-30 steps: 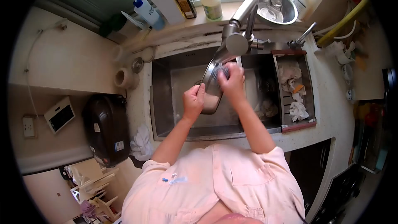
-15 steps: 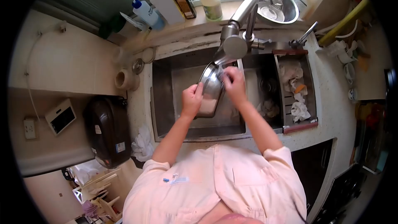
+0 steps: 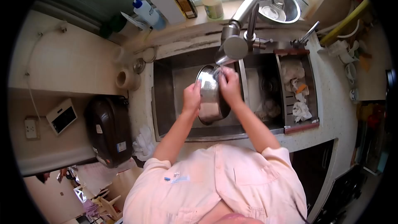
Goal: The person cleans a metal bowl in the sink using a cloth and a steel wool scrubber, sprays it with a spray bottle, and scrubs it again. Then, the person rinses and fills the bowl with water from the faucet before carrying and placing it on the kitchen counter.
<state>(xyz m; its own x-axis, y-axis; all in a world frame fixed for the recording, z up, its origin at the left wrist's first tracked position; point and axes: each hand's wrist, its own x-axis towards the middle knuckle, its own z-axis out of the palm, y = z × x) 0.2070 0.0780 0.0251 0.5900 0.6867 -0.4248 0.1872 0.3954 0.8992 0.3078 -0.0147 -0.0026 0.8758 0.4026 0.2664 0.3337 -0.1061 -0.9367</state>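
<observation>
A shiny steel bowl (image 3: 209, 101) is held tilted over the left basin of the sink (image 3: 162, 112), below the faucet (image 3: 235, 49). My left hand (image 3: 192, 97) grips its left edge, with the thumb on the metal. On the upper right side, my right hand (image 3: 229, 84) is closed at the bowl's edge just under the spout. Its fingertips are partly hidden, and a thin stream of water seems to run beside them.
The right basin (image 3: 256, 79) has a drain and some crumpled scraps. Beyond it, a tray (image 3: 282, 95) holds crumpled paper. Several bottles, including a spray bottle (image 3: 213, 6), line the sill next to another steel bowl (image 3: 295, 1). A dark brown appliance (image 3: 108, 130) stands left.
The bowl has turned so more of its curved side faces me, and its lower end has swung right. My right hand has shifted slightly left and stays at the edge.
</observation>
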